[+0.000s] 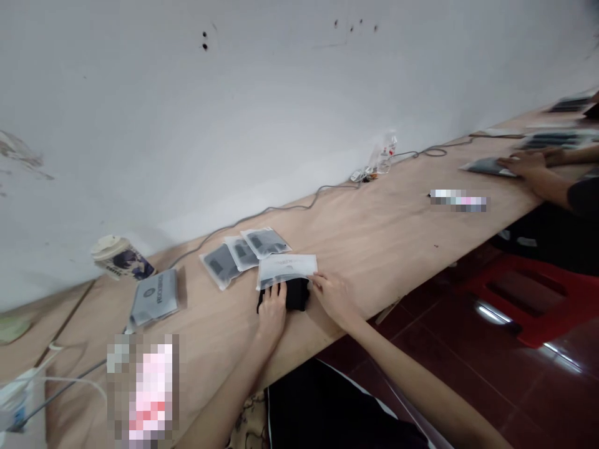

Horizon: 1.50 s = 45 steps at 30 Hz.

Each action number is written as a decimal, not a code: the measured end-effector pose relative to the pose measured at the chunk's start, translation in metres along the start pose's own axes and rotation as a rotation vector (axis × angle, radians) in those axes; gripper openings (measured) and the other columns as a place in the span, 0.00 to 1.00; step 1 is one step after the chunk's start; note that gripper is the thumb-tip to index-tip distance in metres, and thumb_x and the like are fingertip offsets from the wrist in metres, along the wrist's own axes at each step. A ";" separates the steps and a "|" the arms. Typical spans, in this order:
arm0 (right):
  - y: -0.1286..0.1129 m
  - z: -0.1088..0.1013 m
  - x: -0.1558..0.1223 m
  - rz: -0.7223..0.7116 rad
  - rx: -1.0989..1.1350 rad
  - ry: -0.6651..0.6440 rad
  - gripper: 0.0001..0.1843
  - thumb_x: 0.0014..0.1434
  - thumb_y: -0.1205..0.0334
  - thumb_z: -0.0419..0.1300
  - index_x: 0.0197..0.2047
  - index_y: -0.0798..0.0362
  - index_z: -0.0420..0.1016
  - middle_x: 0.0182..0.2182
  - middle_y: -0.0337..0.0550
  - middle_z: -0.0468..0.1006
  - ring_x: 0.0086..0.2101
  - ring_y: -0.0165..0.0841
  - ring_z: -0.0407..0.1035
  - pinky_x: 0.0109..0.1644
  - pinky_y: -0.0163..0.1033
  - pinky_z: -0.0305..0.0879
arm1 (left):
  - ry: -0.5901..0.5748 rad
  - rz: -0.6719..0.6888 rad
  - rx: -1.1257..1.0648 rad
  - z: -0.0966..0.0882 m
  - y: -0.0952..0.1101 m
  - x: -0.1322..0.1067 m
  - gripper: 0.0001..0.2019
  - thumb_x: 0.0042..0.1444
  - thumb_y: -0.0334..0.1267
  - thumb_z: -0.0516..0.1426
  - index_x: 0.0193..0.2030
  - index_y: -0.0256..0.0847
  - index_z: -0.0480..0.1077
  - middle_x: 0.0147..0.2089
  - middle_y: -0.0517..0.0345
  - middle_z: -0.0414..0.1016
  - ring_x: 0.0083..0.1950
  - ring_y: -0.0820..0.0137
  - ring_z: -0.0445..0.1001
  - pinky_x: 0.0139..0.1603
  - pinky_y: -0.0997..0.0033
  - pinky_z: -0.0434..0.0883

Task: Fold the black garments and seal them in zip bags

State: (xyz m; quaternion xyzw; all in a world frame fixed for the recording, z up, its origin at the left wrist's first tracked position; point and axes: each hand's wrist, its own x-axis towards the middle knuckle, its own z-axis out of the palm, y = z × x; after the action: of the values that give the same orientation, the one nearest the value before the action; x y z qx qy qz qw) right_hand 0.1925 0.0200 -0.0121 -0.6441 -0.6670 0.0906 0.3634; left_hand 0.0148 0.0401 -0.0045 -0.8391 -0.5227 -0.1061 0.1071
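My left hand (272,312) lies on a folded black cloth (297,294), fingers spread over its left part. A clear plastic bag (286,271) with a white printed band sits on the wooden table (374,237), directly above the cloth and overlapping its upper edge. My right hand (333,299) is beside the cloth, its fingertips at the bag's lower right corner. Whether those fingers grip the bag is hidden. Part of the cloth lies under my hands.
Three filled bags (243,252) lie beside the cloth, with a grey packet (154,298) and a paper cup (121,257) to the left. A cable (276,209) runs along the wall. At right, a co-worker's hand (521,165) rests on a packet (489,166). A red stool (528,293) stands below the table.
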 end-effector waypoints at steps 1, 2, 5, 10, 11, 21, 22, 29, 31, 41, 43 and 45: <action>-0.002 0.002 0.000 -0.011 0.040 0.013 0.19 0.60 0.71 0.50 0.49 0.51 0.75 0.47 0.48 0.75 0.44 0.37 0.71 0.48 0.43 0.67 | 0.003 -0.026 0.020 0.000 0.003 0.002 0.26 0.56 0.21 0.43 0.62 0.34 0.60 0.60 0.38 0.66 0.56 0.56 0.70 0.46 0.61 0.75; -0.002 0.005 0.001 -0.026 0.086 0.029 0.20 0.59 0.72 0.49 0.49 0.52 0.75 0.46 0.48 0.75 0.43 0.37 0.71 0.48 0.42 0.68 | 0.011 -0.051 0.039 -0.001 0.005 0.005 0.25 0.57 0.22 0.42 0.61 0.33 0.61 0.59 0.36 0.66 0.54 0.56 0.71 0.44 0.61 0.75; -0.001 0.016 0.002 -0.049 0.196 0.054 0.22 0.54 0.76 0.48 0.48 0.56 0.76 0.45 0.50 0.75 0.41 0.35 0.72 0.46 0.41 0.69 | 0.017 -0.119 0.065 -0.003 0.009 0.012 0.23 0.58 0.23 0.43 0.59 0.29 0.62 0.52 0.33 0.71 0.49 0.57 0.74 0.39 0.64 0.75; 0.003 0.024 0.001 -0.099 0.253 0.060 0.28 0.49 0.81 0.47 0.50 0.54 0.74 0.44 0.47 0.74 0.42 0.33 0.71 0.46 0.40 0.69 | -0.068 -0.287 -0.054 -0.011 0.012 0.017 0.24 0.56 0.29 0.51 0.60 0.28 0.57 0.44 0.40 0.74 0.41 0.60 0.77 0.38 0.66 0.74; 0.004 0.024 0.001 -0.112 0.263 0.062 0.29 0.49 0.81 0.47 0.50 0.53 0.73 0.44 0.47 0.74 0.42 0.33 0.70 0.47 0.40 0.69 | -0.082 -0.315 -0.071 -0.011 0.014 0.016 0.26 0.55 0.30 0.52 0.61 0.28 0.56 0.45 0.40 0.74 0.42 0.60 0.76 0.39 0.66 0.74; 0.006 0.014 0.002 -0.184 0.307 0.076 0.25 0.53 0.77 0.49 0.50 0.51 0.74 0.46 0.48 0.73 0.44 0.35 0.71 0.49 0.43 0.70 | -0.042 -0.199 0.022 -0.002 0.029 0.031 0.23 0.60 0.25 0.44 0.61 0.40 0.61 0.58 0.39 0.65 0.58 0.53 0.65 0.51 0.52 0.69; 0.006 0.010 0.002 -0.171 0.309 0.070 0.24 0.54 0.76 0.49 0.51 0.51 0.74 0.46 0.49 0.74 0.44 0.35 0.71 0.48 0.43 0.70 | -0.044 -0.193 -0.023 -0.005 0.027 0.031 0.23 0.60 0.26 0.46 0.61 0.40 0.61 0.59 0.39 0.65 0.59 0.53 0.64 0.51 0.52 0.69; 0.025 -0.032 0.005 -0.069 0.236 -0.183 0.22 0.59 0.66 0.51 0.56 0.45 0.70 0.55 0.43 0.71 0.48 0.37 0.70 0.48 0.42 0.70 | 0.077 -0.323 -0.789 -0.032 -0.019 0.011 0.16 0.58 0.47 0.52 0.45 0.39 0.71 0.46 0.50 0.76 0.48 0.62 0.74 0.51 0.62 0.69; 0.023 -0.043 0.008 -0.092 0.129 -0.285 0.24 0.59 0.60 0.54 0.59 0.43 0.66 0.59 0.43 0.67 0.51 0.40 0.68 0.50 0.45 0.68 | 0.064 -0.573 -0.913 -0.030 -0.037 0.015 0.17 0.58 0.49 0.50 0.42 0.38 0.71 0.44 0.49 0.76 0.46 0.61 0.75 0.45 0.63 0.71; -0.026 0.003 0.040 -0.352 -0.294 -0.262 0.45 0.44 0.46 0.68 0.63 0.49 0.59 0.64 0.56 0.56 0.61 0.51 0.50 0.60 0.58 0.51 | -0.307 -0.729 -1.126 -0.011 -0.058 0.045 0.16 0.43 0.50 0.60 0.24 0.38 0.70 0.23 0.55 0.74 0.28 0.68 0.74 0.27 0.73 0.68; -0.025 0.008 0.036 -0.327 -0.253 -0.233 0.40 0.46 0.46 0.67 0.60 0.49 0.63 0.61 0.54 0.61 0.59 0.48 0.54 0.57 0.54 0.56 | -0.343 -0.728 -1.128 -0.014 -0.058 0.035 0.15 0.43 0.49 0.60 0.22 0.38 0.69 0.21 0.57 0.72 0.26 0.70 0.72 0.26 0.75 0.66; -0.027 0.008 0.029 -0.311 -0.226 -0.191 0.35 0.48 0.46 0.66 0.57 0.49 0.66 0.59 0.53 0.64 0.57 0.47 0.56 0.55 0.53 0.58 | -0.373 -0.721 -1.138 -0.017 -0.058 0.022 0.15 0.43 0.48 0.59 0.21 0.37 0.68 0.20 0.58 0.71 0.25 0.71 0.70 0.26 0.75 0.64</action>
State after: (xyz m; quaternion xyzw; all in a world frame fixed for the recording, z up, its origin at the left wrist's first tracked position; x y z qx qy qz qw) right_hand 0.1694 0.0451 0.0085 -0.5586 -0.7957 0.0186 0.2335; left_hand -0.0286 0.0789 0.0225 -0.5430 -0.6416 -0.2465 -0.4824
